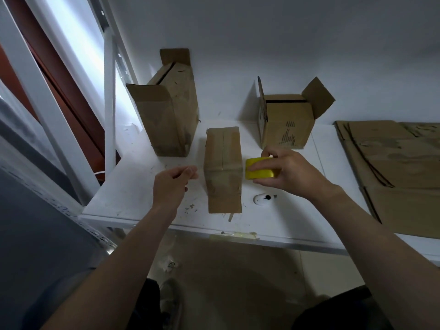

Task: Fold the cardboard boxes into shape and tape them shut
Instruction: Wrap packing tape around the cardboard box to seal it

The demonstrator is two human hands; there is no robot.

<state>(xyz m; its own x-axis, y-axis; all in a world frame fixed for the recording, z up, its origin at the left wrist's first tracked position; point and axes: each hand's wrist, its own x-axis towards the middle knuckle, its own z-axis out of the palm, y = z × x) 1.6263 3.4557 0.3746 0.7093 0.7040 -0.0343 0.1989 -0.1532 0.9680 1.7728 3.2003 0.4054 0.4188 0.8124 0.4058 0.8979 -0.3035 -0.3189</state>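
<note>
A small closed box point(222, 170) is seen standing near the front of the white table point(128, 191), between the two hands. Its top flaps are folded down and meet along a middle seam, and tape is seen across its nearer part and down its front face.

A yellow roll of tape point(262, 173) is gripped by the right hand point(288, 170), with the fingers curled over its top and the thumb underneath. The roll is held just beside the right side of the small box.

The left hand point(172, 184) is held just to the left of the small box, its fingers curled and the thumb brought against the forefinger. Whether anything is pinched between them cannot be told.

Behind and to the left, a tall box point(169, 115) is stood against the wall, its top flaps partly raised. Behind and to the right, a squat box point(285, 125) is placed with its flaps open. A stack of flattened cardboard point(400, 167) is laid along the right part of the table.

A small white object point(263, 198) is seen lying on the table just in front of the right hand. A strip of tape point(234, 235) is stuck to the table's front edge.
</note>
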